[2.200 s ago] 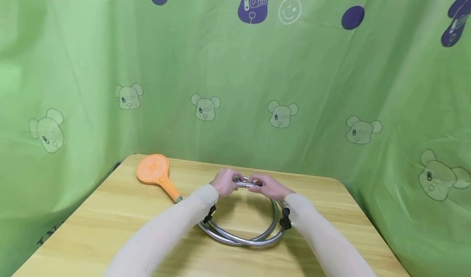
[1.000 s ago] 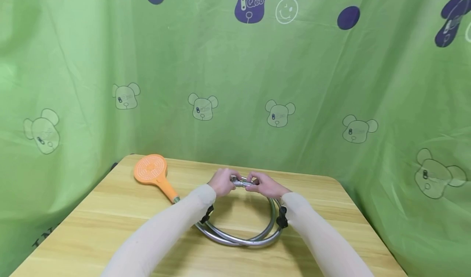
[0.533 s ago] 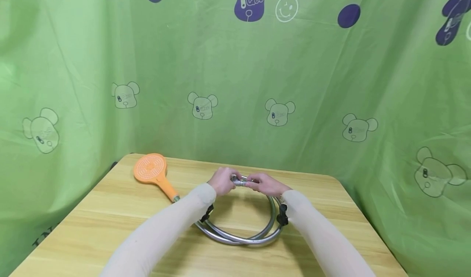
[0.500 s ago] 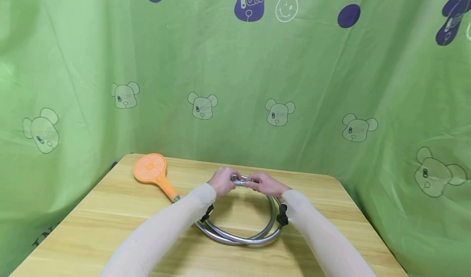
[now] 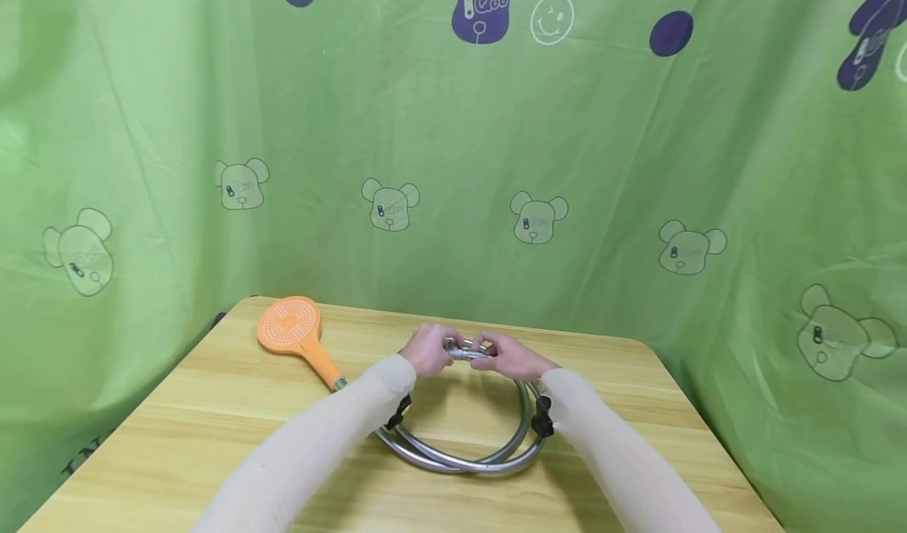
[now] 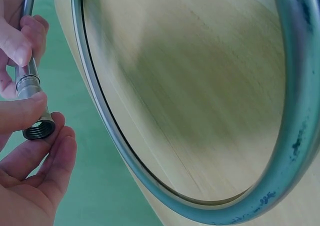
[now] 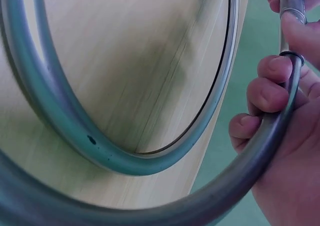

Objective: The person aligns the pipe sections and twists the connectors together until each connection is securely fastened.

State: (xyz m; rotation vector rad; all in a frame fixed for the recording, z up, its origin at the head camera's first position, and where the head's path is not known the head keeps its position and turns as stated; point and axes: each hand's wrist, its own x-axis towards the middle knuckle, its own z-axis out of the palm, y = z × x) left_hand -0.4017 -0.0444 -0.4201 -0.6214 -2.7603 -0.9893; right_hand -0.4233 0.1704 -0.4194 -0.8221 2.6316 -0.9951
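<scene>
A coiled silver shower hose (image 5: 464, 466) lies on the table, one end raised between both hands. That end carries a metal connector (image 6: 31, 89) with a threaded opening facing the left wrist camera. Thumb and fingers of my left hand (image 5: 427, 350) pinch the connector near its opening. My right hand (image 5: 517, 357) curls its fingers round the hose just behind the connector, its thumb on the metal sleeve (image 7: 293, 9) in the right wrist view. An orange shower head (image 5: 289, 325) lies face up at the far left, its handle meeting the hose's other end by the left forearm.
The wooden table (image 5: 191, 438) has rounded far corners. A green patterned curtain (image 5: 453, 139) hangs behind it and along both sides. Black straps with small devices (image 5: 542, 416) sit at the wrists, close over the hose loops.
My right thumb and fingers shift their hold on the hose end, straightening and bending again. My left hand stays at the connector. Shower head and loops keep their place; the head view shifts slightly.
</scene>
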